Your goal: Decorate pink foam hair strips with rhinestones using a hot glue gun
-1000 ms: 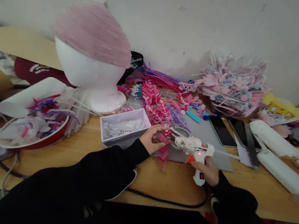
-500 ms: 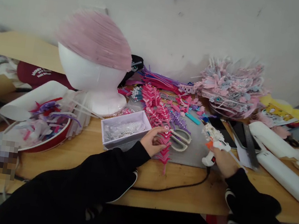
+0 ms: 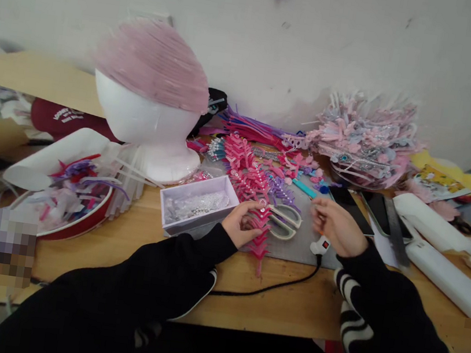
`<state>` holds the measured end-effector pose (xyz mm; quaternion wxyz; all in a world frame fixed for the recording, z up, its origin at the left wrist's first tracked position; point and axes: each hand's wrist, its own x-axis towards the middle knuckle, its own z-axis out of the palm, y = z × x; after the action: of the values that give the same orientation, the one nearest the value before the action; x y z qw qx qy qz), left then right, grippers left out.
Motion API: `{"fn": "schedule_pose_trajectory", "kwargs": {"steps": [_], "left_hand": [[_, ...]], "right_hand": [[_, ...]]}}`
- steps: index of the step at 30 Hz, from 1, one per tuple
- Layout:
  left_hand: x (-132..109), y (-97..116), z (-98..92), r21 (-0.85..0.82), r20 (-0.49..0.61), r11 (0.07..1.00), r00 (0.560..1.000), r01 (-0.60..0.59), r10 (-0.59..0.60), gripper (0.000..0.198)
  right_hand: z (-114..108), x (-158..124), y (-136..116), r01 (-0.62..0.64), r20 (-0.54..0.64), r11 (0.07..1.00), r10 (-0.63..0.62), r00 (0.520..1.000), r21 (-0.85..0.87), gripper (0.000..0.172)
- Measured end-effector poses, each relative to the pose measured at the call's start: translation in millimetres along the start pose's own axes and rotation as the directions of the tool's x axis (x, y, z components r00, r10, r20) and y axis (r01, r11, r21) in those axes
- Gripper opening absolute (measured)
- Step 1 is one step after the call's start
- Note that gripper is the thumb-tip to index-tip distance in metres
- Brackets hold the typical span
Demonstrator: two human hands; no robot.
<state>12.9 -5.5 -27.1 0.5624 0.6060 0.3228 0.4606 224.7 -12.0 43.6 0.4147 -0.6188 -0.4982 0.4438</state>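
My left hand (image 3: 241, 224) pinches the end of a pink spiky strip with white beads, whose jagged tip (image 3: 257, 248) hangs down past my fingers. Right beside it lie scissors with grey handles (image 3: 285, 223). My right hand (image 3: 340, 225) is in the air over the mat with its fingers pinched together; what they hold, if anything, is too small to make out. Beneath it rests a white hot glue gun (image 3: 320, 245) with an orange-red switch, partly hidden by the hand. More pink strips (image 3: 241, 163) lie on the grey mat (image 3: 295, 248), behind my left hand.
A lilac box (image 3: 163, 214) holds bagged beads. Behind it stands a white foam head (image 3: 138, 122) with a pink cap. To the right lie phones (image 3: 382, 212), a steel ruler (image 3: 397, 237) and white rolls (image 3: 451, 283). The glue gun's black cord (image 3: 263, 291) crosses the table front.
My right hand has let go of the glue gun, which now rests on the mat, and moved up and left with fingers pinched. My left hand keeps its hold on the pink strip.
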Motion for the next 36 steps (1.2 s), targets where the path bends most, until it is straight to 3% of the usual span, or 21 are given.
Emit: {"fn": "schedule_pose_trajectory", "kwargs": {"steps": [1, 3, 5, 8, 15, 23, 29, 36], "left_hand": [[0, 0, -0.3, -0.003, 0.004, 1.0, 1.0, 0.004, -0.004, 0.048], [-1, 0, -1.1, -0.007, 0.012, 1.0, 1.0, 0.013, -0.013, 0.049], [-1, -1, -1.8, -0.011, 0.021, 1.0, 1.0, 0.022, -0.021, 0.049], [-1, -2, -2.1, -0.031, 0.033, 0.999, 0.999, 0.032, -0.031, 0.051], [1, 3, 0.8, -0.073, 0.006, 0.992, 0.995, 0.104, -0.104, 0.057], [1, 5, 1.4, -0.069, -0.018, 0.992, 0.994, 0.103, -0.105, 0.056], [1, 3, 0.8, -0.055, 0.009, 0.995, 0.997, 0.082, -0.082, 0.056], [0, -1, -1.4, -0.038, 0.023, 0.997, 0.997, 0.068, -0.067, 0.056]], "right_hand": [[7, 4, -3, -0.089, 0.082, 0.962, 0.07, 0.994, 0.257, 0.015], [20, 12, -5, -0.293, 0.252, 0.785, 0.181, 0.951, 0.545, 0.025], [30, 19, -2, -0.394, 0.34, 0.65, 0.215, 0.915, 0.65, 0.032], [39, 23, 8, -0.412, 0.351, 0.578, 0.221, 0.91, 0.704, 0.035], [48, 16, 18, -0.41, 0.358, 0.622, 0.215, 0.909, 0.667, 0.017], [51, 13, 22, -0.425, 0.385, 0.631, 0.21, 0.899, 0.649, 0.009], [50, 11, 19, -0.431, 0.382, 0.644, 0.225, 0.897, 0.632, 0.019], [50, 12, 19, -0.422, 0.361, 0.636, 0.232, 0.903, 0.646, 0.019]]}}
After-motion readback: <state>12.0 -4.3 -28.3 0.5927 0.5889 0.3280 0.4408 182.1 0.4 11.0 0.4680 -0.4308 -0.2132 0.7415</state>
